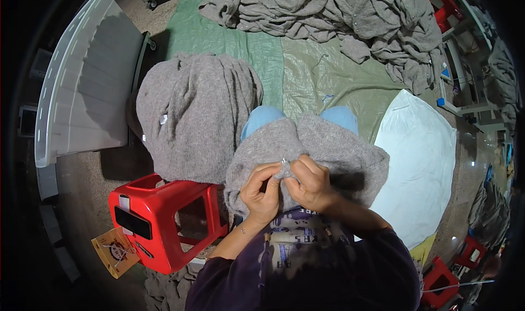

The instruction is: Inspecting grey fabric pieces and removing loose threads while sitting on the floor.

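A grey knitted garment (342, 141) is spread over my lap, with light-blue trouser knees showing beyond it. My left hand (259, 195) pinches a small gathered bit of its fabric between thumb and fingers. Right against it, my right hand (310, 184) is closed on the same spot, thumb and fingertips together. A tiny whitish point shows at the top of the pinched fabric, too small to name. To the left of my lap, more grey knitwear (191, 119) lies draped in a rounded heap, with a small white label on it.
At left stand a red plastic stool (158, 201) bearing a dark phone (133, 223), a yellow box (114, 251) and a large white bin (104, 86). A white sack (418, 158) lies right. Grey knitwear (328, 10) is piled on the green tarp (219, 40) ahead.
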Demonstrator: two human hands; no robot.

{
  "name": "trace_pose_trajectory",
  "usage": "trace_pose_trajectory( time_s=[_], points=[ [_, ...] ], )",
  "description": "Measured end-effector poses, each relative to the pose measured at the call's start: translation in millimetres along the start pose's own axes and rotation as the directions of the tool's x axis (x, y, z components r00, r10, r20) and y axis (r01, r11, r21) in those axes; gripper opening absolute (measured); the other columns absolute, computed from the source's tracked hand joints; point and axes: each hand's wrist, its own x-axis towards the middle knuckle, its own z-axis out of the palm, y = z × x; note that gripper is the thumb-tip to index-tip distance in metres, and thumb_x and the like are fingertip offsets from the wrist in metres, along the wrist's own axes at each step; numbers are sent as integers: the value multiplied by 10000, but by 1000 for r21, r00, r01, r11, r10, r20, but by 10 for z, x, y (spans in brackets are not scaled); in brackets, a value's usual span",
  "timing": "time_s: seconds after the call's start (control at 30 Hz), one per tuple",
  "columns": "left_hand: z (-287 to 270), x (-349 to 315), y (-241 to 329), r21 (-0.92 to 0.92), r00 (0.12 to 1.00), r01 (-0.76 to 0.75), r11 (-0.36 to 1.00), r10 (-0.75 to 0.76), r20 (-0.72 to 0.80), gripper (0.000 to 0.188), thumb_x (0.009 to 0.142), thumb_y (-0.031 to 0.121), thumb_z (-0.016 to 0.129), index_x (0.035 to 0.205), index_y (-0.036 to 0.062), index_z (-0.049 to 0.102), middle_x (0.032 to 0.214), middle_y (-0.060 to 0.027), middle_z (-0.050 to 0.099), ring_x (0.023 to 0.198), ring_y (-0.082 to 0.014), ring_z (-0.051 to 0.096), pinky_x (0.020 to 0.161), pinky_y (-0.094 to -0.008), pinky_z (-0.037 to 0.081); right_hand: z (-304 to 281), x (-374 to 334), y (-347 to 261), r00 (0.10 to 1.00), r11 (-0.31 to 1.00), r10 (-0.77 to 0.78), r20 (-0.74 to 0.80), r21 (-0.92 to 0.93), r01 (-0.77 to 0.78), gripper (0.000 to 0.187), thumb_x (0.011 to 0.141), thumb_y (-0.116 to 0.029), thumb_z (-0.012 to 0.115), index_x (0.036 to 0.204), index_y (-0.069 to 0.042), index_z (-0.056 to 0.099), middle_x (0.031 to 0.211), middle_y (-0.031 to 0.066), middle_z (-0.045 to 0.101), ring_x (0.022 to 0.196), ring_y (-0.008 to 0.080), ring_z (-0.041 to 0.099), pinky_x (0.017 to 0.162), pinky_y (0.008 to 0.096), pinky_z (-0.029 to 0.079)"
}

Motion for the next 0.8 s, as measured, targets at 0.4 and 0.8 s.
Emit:
trace_pose_trajectory(
  time_s=[0.4,0.8],
  points=[
    [-370,237,-362,-403,796,600,690,-561,225,28,850,30,640,835,16,659,808,16,626,716,-52,537,671,-201,424,-353,7,306,978,976,206,21,-75,-204,292,699,25,660,983,-32,622,826,131,549,745,276,596,640,345,485],
    [-308,366,-128,-243,729,660,710,-528,436,91,809,39,703,883,14,657,808,-8,643,694,-43,560,626,-176,441,-347,364,283,850,948,108,516,204,-245,144,801,-95,656,885,8,601,899,88,547,826,176,547,700,292,423]
  ],
)
